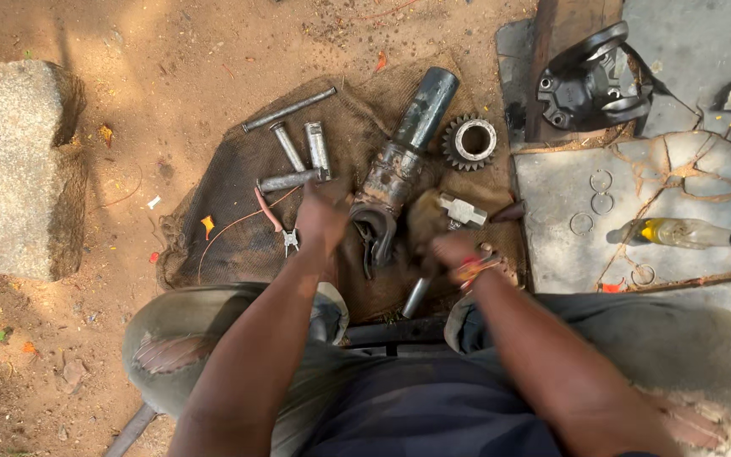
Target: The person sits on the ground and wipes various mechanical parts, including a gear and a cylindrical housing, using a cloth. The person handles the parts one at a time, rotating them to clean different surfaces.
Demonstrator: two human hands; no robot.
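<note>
Both forearms reaching forward, left hand (323, 211) fingers curled, right hand (454, 248) clenched (motion-blurred), knees spread

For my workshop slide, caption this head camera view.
Left hand steadies a greasy shaft yoke on burlap; right hand grips a hammer.

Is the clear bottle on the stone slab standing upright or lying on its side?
Lying on its side. The bottle rests lengthwise on the stone slab, its dark cap pointing right, with yellowish liquid pooled near the other end.

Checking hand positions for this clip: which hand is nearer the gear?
Right. The right hand is just below and left of the gear; the left hand is farther left, beyond the shaft.
</note>
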